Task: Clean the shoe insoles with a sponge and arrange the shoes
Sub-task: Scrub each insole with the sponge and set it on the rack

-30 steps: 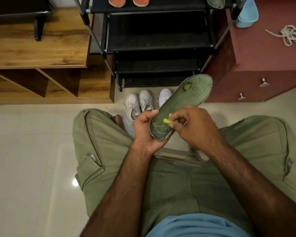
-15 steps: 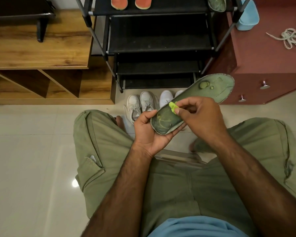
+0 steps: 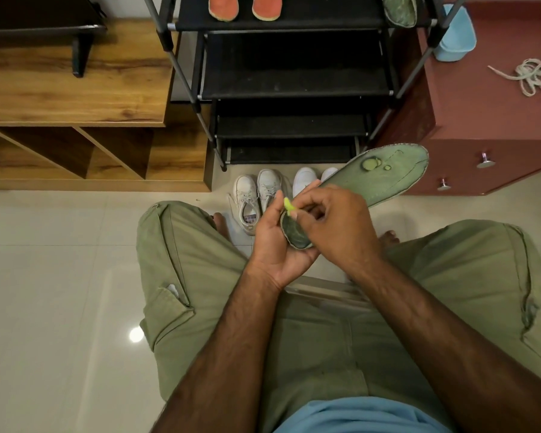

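Scrubbing step, it seems: the left hand (image 3: 274,248) cups the heel of the green insole (image 3: 378,178) above the lap (image 3: 319,339), the right hand (image 3: 336,228) pinches a yellow-green sponge scrap (image 3: 288,206) against it. Next call: work toward the spotted toe end.

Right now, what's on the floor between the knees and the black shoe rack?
Four white shoes stand there in a row, partly hidden behind the green insole; the head view shows them.
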`<state>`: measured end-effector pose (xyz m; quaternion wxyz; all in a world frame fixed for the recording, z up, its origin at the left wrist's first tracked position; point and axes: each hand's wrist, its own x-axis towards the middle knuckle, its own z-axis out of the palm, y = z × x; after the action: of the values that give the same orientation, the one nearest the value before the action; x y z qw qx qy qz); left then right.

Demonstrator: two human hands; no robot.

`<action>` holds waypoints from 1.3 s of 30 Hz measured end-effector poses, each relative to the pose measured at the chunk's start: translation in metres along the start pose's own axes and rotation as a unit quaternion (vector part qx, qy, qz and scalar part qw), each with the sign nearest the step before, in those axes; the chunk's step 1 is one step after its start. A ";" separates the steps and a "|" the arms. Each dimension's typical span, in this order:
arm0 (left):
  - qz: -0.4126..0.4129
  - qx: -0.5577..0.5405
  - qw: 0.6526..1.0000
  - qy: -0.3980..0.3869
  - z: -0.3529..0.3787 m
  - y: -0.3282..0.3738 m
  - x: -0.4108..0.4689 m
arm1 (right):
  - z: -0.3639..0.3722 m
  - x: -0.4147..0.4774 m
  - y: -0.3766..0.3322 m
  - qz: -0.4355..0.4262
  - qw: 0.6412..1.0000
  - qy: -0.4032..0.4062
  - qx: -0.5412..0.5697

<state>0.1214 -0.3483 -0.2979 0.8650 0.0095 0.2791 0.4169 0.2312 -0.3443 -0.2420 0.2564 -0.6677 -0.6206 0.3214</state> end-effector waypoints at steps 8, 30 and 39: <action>-0.003 0.007 1.000 0.003 0.004 -0.001 -0.002 | -0.011 0.008 0.002 0.013 1.000 -0.008 0.016; -0.006 0.003 1.000 -0.002 -0.002 -0.003 0.002 | -0.006 0.005 0.005 0.014 0.999 -0.038 0.033; -0.008 -0.021 1.000 0.003 -0.002 -0.002 0.004 | -0.003 0.006 0.004 0.006 1.000 -0.021 0.000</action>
<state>0.1240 -0.3472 -0.3018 0.8674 -0.0118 0.2732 0.4159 0.2364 -0.3383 -0.2436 0.2409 -0.6645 -0.6221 0.3369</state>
